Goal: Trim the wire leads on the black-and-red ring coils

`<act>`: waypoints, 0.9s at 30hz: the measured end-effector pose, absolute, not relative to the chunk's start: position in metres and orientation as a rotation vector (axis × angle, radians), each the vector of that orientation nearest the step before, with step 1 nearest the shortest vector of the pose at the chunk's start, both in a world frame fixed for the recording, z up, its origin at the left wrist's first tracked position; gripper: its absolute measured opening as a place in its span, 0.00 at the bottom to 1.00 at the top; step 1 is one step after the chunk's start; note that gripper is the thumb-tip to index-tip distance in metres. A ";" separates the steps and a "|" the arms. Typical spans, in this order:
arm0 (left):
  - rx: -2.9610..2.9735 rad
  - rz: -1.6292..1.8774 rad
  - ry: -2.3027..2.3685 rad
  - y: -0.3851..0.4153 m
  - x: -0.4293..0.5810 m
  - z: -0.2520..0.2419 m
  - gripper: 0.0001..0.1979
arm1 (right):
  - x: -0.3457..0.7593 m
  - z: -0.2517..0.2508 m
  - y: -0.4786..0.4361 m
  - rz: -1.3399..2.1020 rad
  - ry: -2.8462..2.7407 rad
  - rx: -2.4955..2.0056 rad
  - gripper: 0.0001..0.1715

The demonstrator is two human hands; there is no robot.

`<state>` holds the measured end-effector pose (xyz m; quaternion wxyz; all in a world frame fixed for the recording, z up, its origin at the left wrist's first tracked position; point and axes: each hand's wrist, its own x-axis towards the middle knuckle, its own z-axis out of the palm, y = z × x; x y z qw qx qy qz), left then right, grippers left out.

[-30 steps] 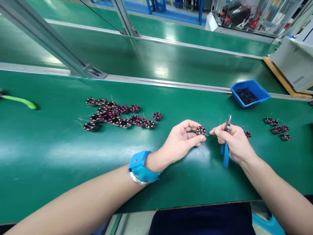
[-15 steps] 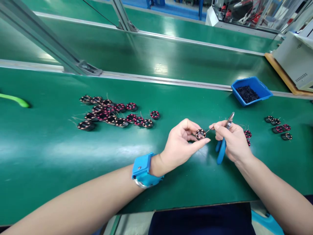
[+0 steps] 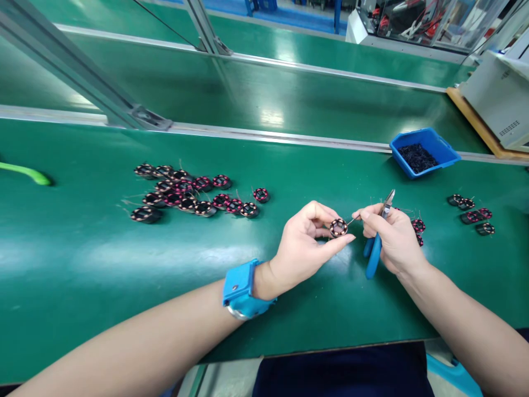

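Between the thumb and fingers of my left hand (image 3: pixel 308 237) is a small ring-shaped motor stator (image 3: pixel 339 227) with copper windings. A blue strap sits around that wrist. My right hand (image 3: pixel 390 234) holds side cutters (image 3: pixel 375 251) with blue handles, their metal jaws pointing up and away. Its thumb and index finger also pinch a thin wire lead (image 3: pixel 352 220) that runs to the stator. Several more stators (image 3: pixel 188 204) lie grouped on the green bench to the left, with thin wires sticking up. A few stators (image 3: pixel 418 225) lie partly behind my right hand.
A blue bin (image 3: pixel 448 156) with small black pieces stands at the back right. Other stators (image 3: pixel 470 216) rest at the far right. A metal rail (image 3: pixel 268 138) runs along the bench's back. A bright green curved item (image 3: pixel 27 171) lies at the left edge.
Almost nothing differs. Both hands keep the same hold on the stator, the wire and the side cutters; the view has shifted very slightly.
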<state>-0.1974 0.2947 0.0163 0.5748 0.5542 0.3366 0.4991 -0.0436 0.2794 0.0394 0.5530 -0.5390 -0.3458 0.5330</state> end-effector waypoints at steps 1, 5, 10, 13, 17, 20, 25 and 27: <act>1.301 1.169 0.789 0.295 -0.198 0.016 0.17 | -0.044 0.039 0.279 1.259 -0.814 -1.271 0.09; 1.314 1.168 0.784 0.295 -0.198 0.015 0.17 | -0.045 0.041 0.279 1.273 -0.817 -1.264 0.09; 1.321 1.169 0.779 0.295 -0.198 0.015 0.17 | -0.046 0.042 0.279 1.272 -0.825 -1.266 0.10; 1.322 1.164 0.784 0.295 -0.198 0.016 0.17 | -0.045 0.041 0.279 1.251 -0.838 -1.274 0.10; 1.318 1.168 0.778 0.295 -0.197 0.016 0.17 | -0.044 0.041 0.279 1.249 -0.849 -1.284 0.10; 1.313 1.172 0.784 0.295 -0.197 0.016 0.17 | -0.045 0.042 0.279 1.259 -0.862 -1.295 0.11; 1.308 1.167 0.798 0.295 -0.197 0.016 0.17 | -0.046 0.044 0.277 1.266 -0.878 -1.305 0.10; 1.307 1.165 0.801 0.295 -0.198 0.017 0.17 | -0.045 0.045 0.277 1.271 -0.926 -1.314 0.09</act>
